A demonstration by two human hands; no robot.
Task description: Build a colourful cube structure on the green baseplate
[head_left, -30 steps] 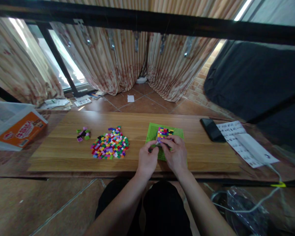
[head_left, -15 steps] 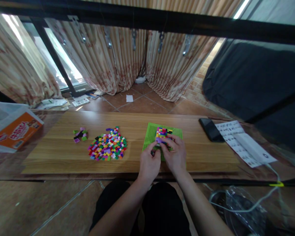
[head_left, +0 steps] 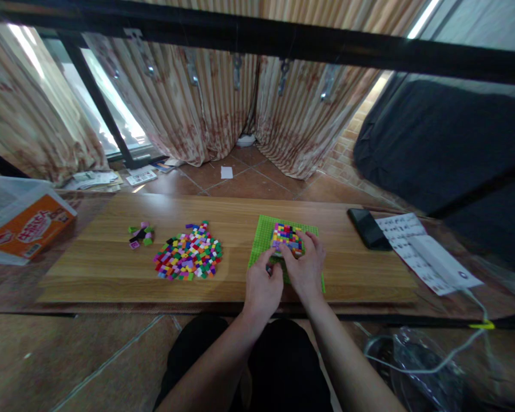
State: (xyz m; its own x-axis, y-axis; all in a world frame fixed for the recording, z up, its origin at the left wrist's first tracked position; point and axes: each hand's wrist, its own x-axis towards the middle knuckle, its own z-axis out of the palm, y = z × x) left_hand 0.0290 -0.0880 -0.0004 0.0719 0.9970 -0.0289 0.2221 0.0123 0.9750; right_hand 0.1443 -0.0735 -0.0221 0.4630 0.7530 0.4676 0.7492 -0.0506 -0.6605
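A multicoloured block of small toy bricks (head_left: 286, 233) sits on a green studded baseplate (head_left: 261, 234) right of the table's middle. My left hand (head_left: 262, 283) is closed at the block's near left corner, its index finger touching the edge. Something small and dark shows between its thumb and finger, too small to name. My right hand (head_left: 305, 266) spans the block, thumb at the near side and fingers curled over the right side. The fingers hide the block's right edge. To the left lies a heap of loose toy bricks (head_left: 189, 252) in many colours.
A small cluster of pink, black and green bricks (head_left: 141, 234) lies left of the heap. At right are a black phone (head_left: 369, 229) and a printed sheet (head_left: 403, 226) with a white device on it. A clear plastic box (head_left: 30, 223) stands at the far left.
My right hand has shifted right and its fingers have drawn back, uncovering more of the brick block's top. My left hand stays at the near left corner.
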